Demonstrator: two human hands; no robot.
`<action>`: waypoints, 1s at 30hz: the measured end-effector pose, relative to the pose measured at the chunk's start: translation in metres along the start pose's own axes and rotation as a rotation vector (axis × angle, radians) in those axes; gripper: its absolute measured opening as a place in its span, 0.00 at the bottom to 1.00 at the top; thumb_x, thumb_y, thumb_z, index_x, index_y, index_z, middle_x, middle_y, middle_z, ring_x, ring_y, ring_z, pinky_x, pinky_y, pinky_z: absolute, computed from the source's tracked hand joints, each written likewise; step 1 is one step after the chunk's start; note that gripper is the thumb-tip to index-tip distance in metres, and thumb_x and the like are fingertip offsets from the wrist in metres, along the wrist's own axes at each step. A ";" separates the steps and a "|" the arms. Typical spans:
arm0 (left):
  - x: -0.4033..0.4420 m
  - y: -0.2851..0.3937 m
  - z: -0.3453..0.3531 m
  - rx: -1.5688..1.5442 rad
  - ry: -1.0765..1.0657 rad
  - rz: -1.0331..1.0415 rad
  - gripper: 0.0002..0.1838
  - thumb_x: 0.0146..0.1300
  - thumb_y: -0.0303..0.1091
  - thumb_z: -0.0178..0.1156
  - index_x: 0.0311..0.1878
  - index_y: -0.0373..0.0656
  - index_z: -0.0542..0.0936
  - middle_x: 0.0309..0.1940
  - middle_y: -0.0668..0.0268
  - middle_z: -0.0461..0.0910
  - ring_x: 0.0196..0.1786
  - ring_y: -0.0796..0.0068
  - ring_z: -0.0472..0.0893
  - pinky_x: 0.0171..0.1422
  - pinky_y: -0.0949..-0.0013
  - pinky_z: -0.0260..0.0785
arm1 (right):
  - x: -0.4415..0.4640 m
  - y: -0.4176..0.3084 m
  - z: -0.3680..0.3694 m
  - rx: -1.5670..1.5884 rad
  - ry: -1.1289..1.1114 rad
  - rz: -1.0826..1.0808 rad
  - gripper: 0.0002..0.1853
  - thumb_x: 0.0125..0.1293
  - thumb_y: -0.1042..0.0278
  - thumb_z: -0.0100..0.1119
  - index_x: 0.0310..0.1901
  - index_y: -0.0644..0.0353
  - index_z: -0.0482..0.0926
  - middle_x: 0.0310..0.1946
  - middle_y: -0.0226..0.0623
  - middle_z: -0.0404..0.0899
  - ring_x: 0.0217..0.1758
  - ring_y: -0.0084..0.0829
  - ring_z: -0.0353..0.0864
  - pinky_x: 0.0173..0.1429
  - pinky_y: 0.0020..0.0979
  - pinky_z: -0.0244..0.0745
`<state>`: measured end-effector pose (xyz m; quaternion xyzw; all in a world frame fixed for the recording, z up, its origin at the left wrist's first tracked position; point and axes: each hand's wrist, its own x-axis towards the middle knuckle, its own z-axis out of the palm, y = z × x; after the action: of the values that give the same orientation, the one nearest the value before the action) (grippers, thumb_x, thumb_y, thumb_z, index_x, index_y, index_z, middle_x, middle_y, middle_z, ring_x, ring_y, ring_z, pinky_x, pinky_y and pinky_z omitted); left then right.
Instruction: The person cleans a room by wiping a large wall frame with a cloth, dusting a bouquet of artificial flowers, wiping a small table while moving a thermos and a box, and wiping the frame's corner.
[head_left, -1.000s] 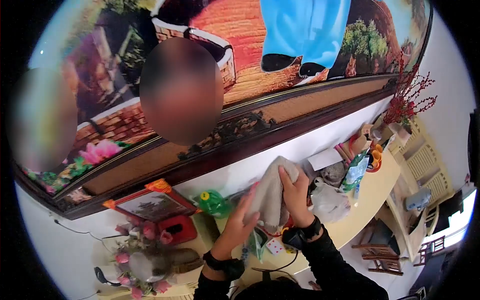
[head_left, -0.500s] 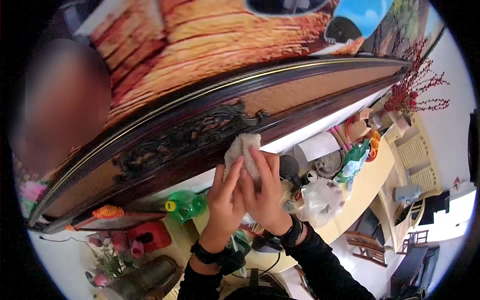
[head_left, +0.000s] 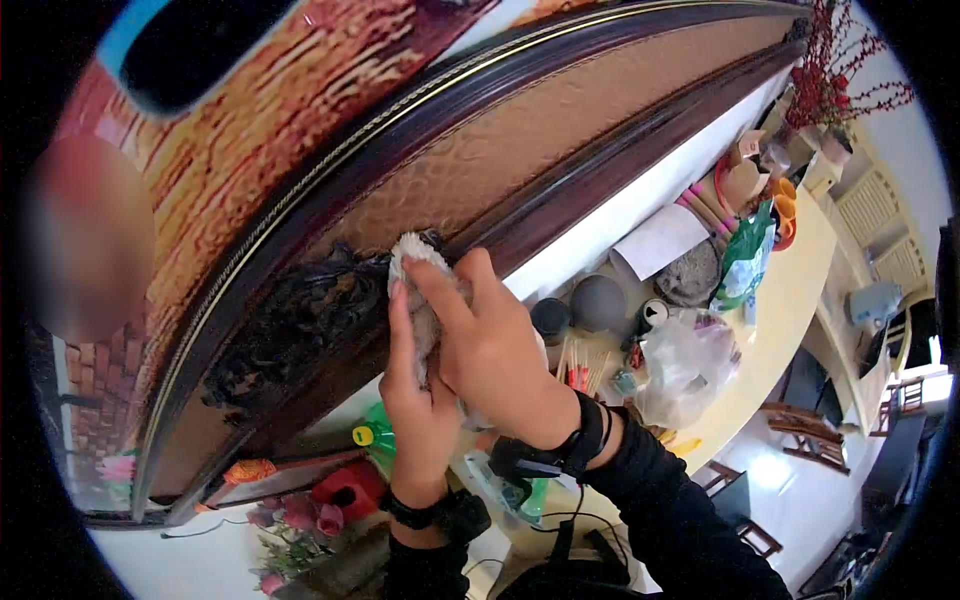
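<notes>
A whitish-grey cloth (head_left: pixel 408 250) is bunched between my two hands. My left hand (head_left: pixel 418 425) grips its lower left side, with the fingers pointing up along it. From the right, my right hand (head_left: pixel 505 360) closes over the same cloth. The cloth's upper end meets the right end of a dark carved ornament (head_left: pixel 300 325). That ornament is set on a brown textured panel (head_left: pixel 480 170) within a dark wooden frame (head_left: pixel 590 195). Part of the cloth is hidden beneath my fingers.
Below the frame, a pale table (head_left: pixel 800 285) holds a clear plastic bag (head_left: pixel 690 365), a green package (head_left: pixel 748 255) and round dark items. A green bottle (head_left: pixel 378 435) stands lower left, near pink flowers (head_left: pixel 300 512). Wooden chairs (head_left: pixel 810 435) stand on the floor at right.
Both hands have moved up and left with the cloth, from the lower frame edge onto the ornament's right end. The view has turned and come nearer the frame.
</notes>
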<state>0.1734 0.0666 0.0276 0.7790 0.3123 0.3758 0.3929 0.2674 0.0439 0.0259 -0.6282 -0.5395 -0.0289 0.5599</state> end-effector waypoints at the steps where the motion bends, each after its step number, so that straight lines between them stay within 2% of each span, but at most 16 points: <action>1: -0.002 -0.001 0.000 -0.007 -0.008 -0.002 0.34 0.59 0.32 0.53 0.66 0.37 0.51 0.62 0.56 0.60 0.61 0.67 0.63 0.62 0.69 0.55 | -0.001 0.002 -0.002 0.032 -0.008 -0.012 0.27 0.42 0.82 0.52 0.51 0.60 0.69 0.31 0.45 0.62 0.29 0.45 0.70 0.31 0.36 0.69; 3: -0.008 -0.005 0.000 -0.068 -0.033 0.017 0.33 0.59 0.32 0.52 0.65 0.36 0.52 0.64 0.55 0.57 0.63 0.65 0.60 0.64 0.68 0.53 | -0.008 0.008 -0.009 0.104 -0.028 -0.037 0.27 0.43 0.77 0.53 0.52 0.62 0.68 0.31 0.44 0.62 0.30 0.43 0.69 0.32 0.35 0.68; 4: -0.008 -0.004 -0.003 0.089 -0.069 0.092 0.31 0.60 0.31 0.50 0.65 0.35 0.52 0.63 0.54 0.57 0.63 0.65 0.60 0.64 0.68 0.53 | -0.010 0.011 -0.009 0.106 0.008 -0.052 0.31 0.40 0.78 0.56 0.53 0.59 0.68 0.31 0.44 0.62 0.31 0.42 0.69 0.31 0.35 0.68; 6: 0.000 -0.005 0.002 0.203 0.009 0.217 0.28 0.55 0.16 0.43 0.62 0.33 0.58 0.59 0.48 0.63 0.59 0.55 0.67 0.59 0.66 0.60 | -0.005 0.014 -0.011 0.163 0.093 -0.038 0.32 0.39 0.79 0.56 0.53 0.59 0.68 0.32 0.43 0.62 0.31 0.43 0.70 0.31 0.35 0.68; 9: 0.011 0.001 0.001 0.097 -0.047 0.081 0.28 0.60 0.26 0.48 0.64 0.34 0.54 0.62 0.55 0.60 0.61 0.65 0.63 0.63 0.69 0.54 | 0.011 0.019 -0.009 0.161 0.076 -0.049 0.32 0.36 0.81 0.57 0.51 0.60 0.69 0.31 0.44 0.62 0.30 0.44 0.69 0.31 0.36 0.68; 12: 0.011 0.003 0.002 0.122 -0.099 0.056 0.27 0.59 0.22 0.45 0.63 0.34 0.56 0.62 0.55 0.61 0.61 0.66 0.64 0.63 0.69 0.53 | 0.010 0.022 -0.011 0.177 0.063 -0.044 0.30 0.35 0.82 0.57 0.48 0.61 0.70 0.30 0.43 0.62 0.31 0.45 0.69 0.31 0.37 0.68; 13: 0.008 -0.001 0.004 0.202 -0.087 0.126 0.27 0.57 0.18 0.44 0.63 0.34 0.56 0.61 0.55 0.62 0.61 0.66 0.64 0.63 0.69 0.54 | 0.005 0.026 -0.012 0.180 0.049 -0.026 0.30 0.35 0.83 0.57 0.48 0.61 0.71 0.30 0.43 0.62 0.31 0.45 0.69 0.31 0.37 0.68; 17: -0.005 -0.008 0.013 0.209 -0.094 0.077 0.28 0.57 0.19 0.45 0.63 0.33 0.56 0.61 0.54 0.61 0.62 0.66 0.63 0.63 0.69 0.53 | -0.012 0.031 -0.013 0.203 0.060 -0.012 0.29 0.35 0.82 0.56 0.48 0.61 0.71 0.29 0.42 0.63 0.30 0.43 0.69 0.30 0.35 0.67; 20: -0.011 -0.005 0.012 0.163 0.067 0.103 0.27 0.55 0.17 0.47 0.61 0.32 0.59 0.59 0.49 0.63 0.60 0.57 0.66 0.61 0.65 0.58 | -0.006 0.026 -0.013 0.228 0.135 -0.119 0.29 0.35 0.81 0.56 0.48 0.63 0.70 0.29 0.42 0.62 0.29 0.42 0.69 0.31 0.35 0.67; 21: -0.010 -0.010 0.010 0.082 0.109 0.055 0.27 0.60 0.23 0.47 0.63 0.33 0.55 0.60 0.54 0.61 0.60 0.67 0.64 0.63 0.68 0.55 | 0.001 0.022 -0.013 0.239 0.165 -0.169 0.29 0.35 0.81 0.56 0.48 0.63 0.70 0.30 0.42 0.62 0.29 0.42 0.69 0.31 0.34 0.67; 22: -0.005 -0.002 0.008 0.167 0.151 0.087 0.26 0.61 0.26 0.48 0.63 0.34 0.56 0.58 0.55 0.65 0.58 0.68 0.66 0.61 0.69 0.57 | 0.009 0.017 -0.011 0.270 0.154 -0.147 0.28 0.36 0.82 0.56 0.47 0.65 0.70 0.31 0.43 0.63 0.30 0.43 0.70 0.33 0.36 0.68; 24: 0.007 0.009 0.005 0.200 0.118 -0.005 0.25 0.61 0.27 0.49 0.62 0.34 0.59 0.56 0.56 0.68 0.57 0.71 0.67 0.59 0.71 0.58 | 0.020 0.013 -0.007 0.234 0.112 -0.051 0.26 0.36 0.82 0.56 0.45 0.65 0.70 0.32 0.45 0.63 0.31 0.44 0.71 0.34 0.37 0.69; 27: 0.009 0.016 0.001 0.235 0.013 -0.030 0.26 0.56 0.18 0.46 0.61 0.35 0.61 0.59 0.51 0.64 0.60 0.63 0.67 0.61 0.68 0.58 | 0.016 0.009 -0.009 0.251 0.160 0.037 0.21 0.43 0.89 0.48 0.43 0.63 0.72 0.30 0.43 0.64 0.29 0.45 0.71 0.31 0.35 0.68; 30: 0.003 0.014 0.001 0.219 -0.040 0.003 0.26 0.56 0.18 0.46 0.61 0.35 0.61 0.59 0.51 0.64 0.60 0.63 0.67 0.61 0.68 0.57 | 0.010 0.009 -0.020 0.260 0.091 0.099 0.22 0.44 0.89 0.48 0.44 0.62 0.71 0.31 0.41 0.63 0.30 0.44 0.71 0.32 0.34 0.68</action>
<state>0.1786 0.0617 0.0399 0.8252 0.3422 0.3243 0.3110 0.2895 0.0374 0.0338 -0.5741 -0.4811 0.0404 0.6613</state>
